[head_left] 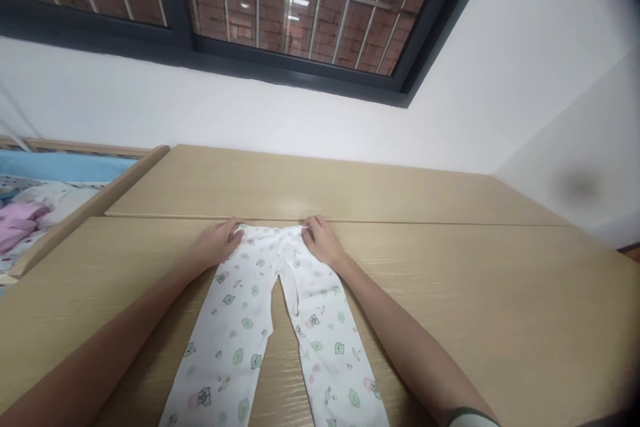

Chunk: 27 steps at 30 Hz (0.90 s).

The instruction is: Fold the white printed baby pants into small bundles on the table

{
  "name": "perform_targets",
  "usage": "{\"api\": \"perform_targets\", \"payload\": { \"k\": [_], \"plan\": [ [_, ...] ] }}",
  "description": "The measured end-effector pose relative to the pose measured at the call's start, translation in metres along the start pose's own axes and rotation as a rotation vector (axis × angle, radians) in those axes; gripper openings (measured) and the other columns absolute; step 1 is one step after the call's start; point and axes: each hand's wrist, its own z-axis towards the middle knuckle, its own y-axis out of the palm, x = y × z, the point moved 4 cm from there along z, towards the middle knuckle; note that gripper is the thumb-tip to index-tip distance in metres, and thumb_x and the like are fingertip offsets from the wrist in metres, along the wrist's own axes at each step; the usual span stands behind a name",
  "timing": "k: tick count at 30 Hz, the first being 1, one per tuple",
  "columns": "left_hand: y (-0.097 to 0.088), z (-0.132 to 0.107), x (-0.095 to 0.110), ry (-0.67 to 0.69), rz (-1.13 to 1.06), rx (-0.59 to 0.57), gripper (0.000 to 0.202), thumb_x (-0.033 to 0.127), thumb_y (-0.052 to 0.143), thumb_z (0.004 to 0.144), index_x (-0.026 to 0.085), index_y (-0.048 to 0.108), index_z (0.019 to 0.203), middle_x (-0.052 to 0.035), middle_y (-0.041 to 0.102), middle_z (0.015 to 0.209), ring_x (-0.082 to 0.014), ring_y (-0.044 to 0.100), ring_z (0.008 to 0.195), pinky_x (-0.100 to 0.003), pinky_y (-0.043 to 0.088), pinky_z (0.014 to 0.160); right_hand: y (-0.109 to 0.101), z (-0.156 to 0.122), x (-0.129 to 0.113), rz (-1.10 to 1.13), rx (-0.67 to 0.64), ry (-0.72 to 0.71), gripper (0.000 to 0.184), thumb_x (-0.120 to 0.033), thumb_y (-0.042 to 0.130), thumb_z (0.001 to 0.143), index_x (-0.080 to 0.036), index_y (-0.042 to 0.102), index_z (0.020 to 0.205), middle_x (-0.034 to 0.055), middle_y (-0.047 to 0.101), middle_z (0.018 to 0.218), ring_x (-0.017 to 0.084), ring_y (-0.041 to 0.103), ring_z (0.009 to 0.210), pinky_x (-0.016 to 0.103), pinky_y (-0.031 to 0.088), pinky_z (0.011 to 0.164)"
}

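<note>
The left grip (221, 241) and the right grip (321, 240) each appear to be pinching a top corner of white fabric trousers printed with small green and pink motifs (273, 250), the thumbs over the cloth and the fingertips at the waist edge. Neither hand is nearer: they match each other, one at each end of the waistband. From there the trousers lie flat toward the person, their long axis running from waist to legs, the two legs spreading apart between the forearms and passing out of view before the hems. The waistband runs crosswise, just on the near side of the straight seam in the pale wood-coloured counter (475, 293). Farther out to the left, beside the counter, is a wooden-railed bed (95, 217) with pink cloth (23, 220) in it.
</note>
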Motion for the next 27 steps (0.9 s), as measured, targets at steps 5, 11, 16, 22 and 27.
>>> {"api": "perform_targets", "payload": {
  "k": [5, 11, 16, 22, 27],
  "plan": [
    [0.0019, 0.0004, -0.0019, 0.003, -0.012, 0.011, 0.044, 0.045, 0.036, 0.095, 0.021, 0.057, 0.127, -0.0056, 0.068, 0.085, -0.028, 0.066, 0.086, -0.035, 0.045, 0.076, 0.0012, 0.0005, 0.0012, 0.001, 0.004, -0.003, 0.014, -0.021, 0.046, 0.099, -0.019, 0.057, 0.107, 0.0097, 0.06, 0.111, 0.022, 0.059, 0.107, 0.036, 0.045, 0.098],
    [0.0034, 0.0011, -0.004, -0.013, -0.001, 0.001, 0.045, 0.045, 0.037, 0.095, 0.022, 0.057, 0.128, -0.0057, 0.07, 0.088, -0.0276, 0.066, 0.089, -0.035, 0.046, 0.077, 0.0018, 0.0001, 0.002, -0.014, 0.016, -0.01, 0.012, -0.021, 0.047, 0.099, -0.02, 0.057, 0.106, 0.0089, 0.06, 0.11, 0.022, 0.059, 0.104, 0.037, 0.046, 0.096],
    [0.0013, 0.0004, -0.0019, -0.016, 0.004, -0.003, 0.045, 0.045, 0.037, 0.095, 0.022, 0.057, 0.128, -0.0066, 0.071, 0.091, -0.028, 0.066, 0.091, -0.035, 0.047, 0.077, 0.0009, -0.0004, 0.001, -0.013, 0.014, -0.013, 0.012, -0.021, 0.047, 0.099, -0.02, 0.057, 0.105, 0.0087, 0.06, 0.11, 0.023, 0.059, 0.105, 0.037, 0.046, 0.096],
    [0.001, -0.0003, -0.0007, -0.031, 0.018, -0.007, 0.046, 0.045, 0.036, 0.095, 0.021, 0.057, 0.129, -0.0063, 0.07, 0.089, -0.028, 0.066, 0.09, -0.036, 0.046, 0.078, 0.0015, 0.0002, 0.0015, -0.014, 0.014, -0.005, 0.011, -0.021, 0.048, 0.099, -0.02, 0.057, 0.105, 0.0086, 0.059, 0.109, 0.022, 0.06, 0.105, 0.037, 0.047, 0.097],
    [0.0016, 0.001, -0.0017, -0.025, 0.018, -0.013, 0.045, 0.044, 0.037, 0.095, 0.021, 0.057, 0.128, -0.0061, 0.07, 0.088, -0.0278, 0.067, 0.092, -0.035, 0.046, 0.077, 0.002, 0.0004, 0.0019, -0.019, 0.01, 0.001, 0.011, -0.021, 0.048, 0.099, -0.02, 0.057, 0.105, 0.0089, 0.059, 0.109, 0.023, 0.06, 0.105, 0.037, 0.047, 0.097]
  ]
}}
